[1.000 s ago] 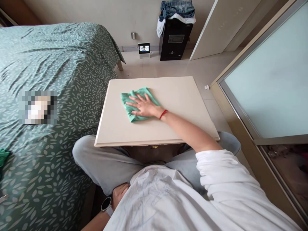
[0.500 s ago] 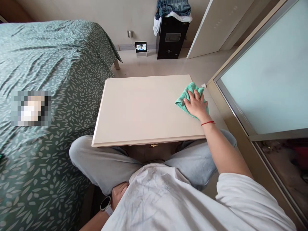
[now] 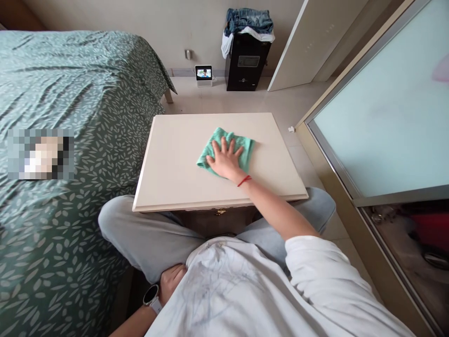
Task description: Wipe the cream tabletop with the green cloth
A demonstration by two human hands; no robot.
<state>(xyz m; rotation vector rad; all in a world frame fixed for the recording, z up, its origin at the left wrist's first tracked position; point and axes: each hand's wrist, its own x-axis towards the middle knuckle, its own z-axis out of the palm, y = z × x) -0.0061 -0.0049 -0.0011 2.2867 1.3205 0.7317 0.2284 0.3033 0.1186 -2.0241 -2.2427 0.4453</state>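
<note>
Spread flat across a green cloth [image 3: 246,149], my right hand [image 3: 226,161] presses it onto the cream tabletop [image 3: 175,164], a little right of the middle. The fingers are apart, and a red string bracelet circles the wrist. The cloth lies partly folded under the palm, with its edges showing on both sides. My left hand [image 3: 171,281] rests low in my lap against the jeans, beside the white shirt. Its fingertips are hidden, so its grip cannot be made out. A watch [image 3: 151,293] is on that wrist.
A bed with a green leaf-patterned cover [image 3: 87,107] stands on the left. Beyond the table are a small screen [image 3: 204,74] and a black cabinet [image 3: 247,65] topped with folded jeans [image 3: 249,21]. A frosted sliding panel [image 3: 389,107] borders the right. My knees flank the table's near edge.
My right hand and the green cloth have slid left from the table's right edge to near its middle. My left hand stays in my lap.
</note>
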